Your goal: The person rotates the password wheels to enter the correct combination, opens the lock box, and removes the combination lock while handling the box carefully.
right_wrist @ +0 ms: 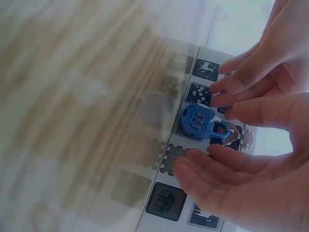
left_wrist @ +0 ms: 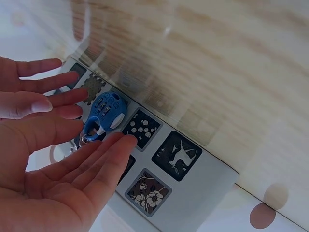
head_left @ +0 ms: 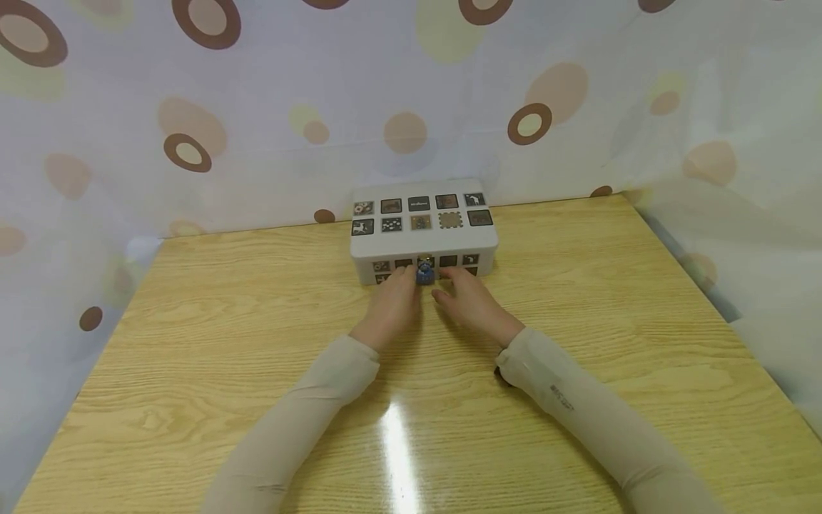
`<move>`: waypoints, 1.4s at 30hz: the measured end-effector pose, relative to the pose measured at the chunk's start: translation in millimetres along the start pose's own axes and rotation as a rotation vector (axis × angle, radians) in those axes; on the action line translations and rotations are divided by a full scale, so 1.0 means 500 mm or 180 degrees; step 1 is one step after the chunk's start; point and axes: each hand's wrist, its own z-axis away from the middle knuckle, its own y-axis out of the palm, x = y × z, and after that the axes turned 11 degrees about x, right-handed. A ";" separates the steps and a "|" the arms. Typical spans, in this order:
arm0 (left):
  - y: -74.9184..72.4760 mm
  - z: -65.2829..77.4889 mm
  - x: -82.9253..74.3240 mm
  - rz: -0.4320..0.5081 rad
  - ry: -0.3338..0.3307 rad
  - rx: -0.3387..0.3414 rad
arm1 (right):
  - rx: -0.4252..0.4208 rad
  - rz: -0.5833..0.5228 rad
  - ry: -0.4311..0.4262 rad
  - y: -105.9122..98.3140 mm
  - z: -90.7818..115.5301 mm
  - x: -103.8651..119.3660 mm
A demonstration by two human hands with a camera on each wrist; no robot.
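Observation:
A white box (head_left: pixel 424 245) with square picture patches stands at the back of the table. On its front hangs a blue combination padlock (head_left: pixel 425 273), its shackle through a metal latch (right_wrist: pixel 247 139). My left hand (head_left: pixel 393 303) is just left of the padlock, fingers nearly straight and fingertips close to the box front. On the other side, my right hand (head_left: pixel 474 303) has its fingers extended and thumb apart. Both wrist views show the padlock (left_wrist: pixel 108 110) between the two hands, with nothing gripped in either. The padlock's number dials (right_wrist: pixel 198 121) face outward.
The wooden table (head_left: pixel 225 371) spreads out around the box. Behind it and along the sides hangs a pale curtain (head_left: pixel 359 86) with coloured circles, close to the box's back. A streak of light reflects off the tabletop in front of the hands.

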 end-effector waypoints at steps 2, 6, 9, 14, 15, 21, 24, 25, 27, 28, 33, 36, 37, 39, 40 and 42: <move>0.000 -0.001 0.000 -0.0017 0.0040 -0.0022 | -0.0002 -0.0019 0.0027 0.001 -0.002 0.001; -0.001 -0.003 0.000 -0.0035 0.0082 -0.0019 | 0.0003 -0.0039 0.0053 0.002 -0.006 0.003; -0.002 -0.005 0.000 -0.0037 0.0091 -0.0008 | 0.0034 -0.0062 0.0066 0.001 -0.008 0.004; -0.002 -0.006 0.000 0.0011 0.0106 0.0003 | 0.0054 -0.0141 0.0024 -0.004 -0.012 0.003; -0.002 -0.007 0.000 0.0026 0.0109 0.0006 | 0.0055 -0.0147 0.0011 -0.004 -0.013 0.002; -0.001 -0.010 0.001 0.0138 0.0097 0.0025 | 0.0081 -0.0181 0.0007 -0.006 -0.020 -0.005; -0.002 -0.011 0.000 0.0179 0.0063 0.0042 | 0.0092 -0.0204 0.0032 -0.005 -0.023 -0.006; -0.002 -0.011 0.000 0.0192 0.0052 0.0048 | 0.0095 -0.0214 0.0048 -0.004 -0.024 -0.006; -0.002 -0.011 0.000 0.0219 0.0025 0.0062 | 0.0106 -0.0234 0.0080 -0.004 -0.025 -0.005; -0.002 -0.012 0.000 0.0239 0.0010 0.0072 | 0.0111 -0.0244 0.0092 -0.003 -0.025 -0.005; -0.002 -0.016 0.001 0.0398 -0.0080 0.0161 | 0.0157 -0.0336 0.0107 -0.003 -0.024 -0.002; -0.006 -0.019 0.000 0.0482 -0.0123 0.0238 | 0.0167 -0.0397 0.0084 -0.003 -0.024 -0.001; -0.008 -0.019 0.000 0.0509 -0.0133 0.0269 | 0.0163 -0.0418 0.0077 -0.003 -0.024 0.000; -0.011 -0.019 0.000 0.0593 -0.0153 0.0332 | 0.0140 -0.0464 0.0045 -0.004 -0.024 0.001; -0.012 -0.019 -0.001 0.0641 -0.0165 0.0357 | 0.0124 -0.0483 0.0024 -0.004 -0.023 0.001; -0.014 -0.019 0.000 0.0780 -0.0189 0.0410 | 0.0086 -0.0524 -0.0013 -0.004 -0.022 0.003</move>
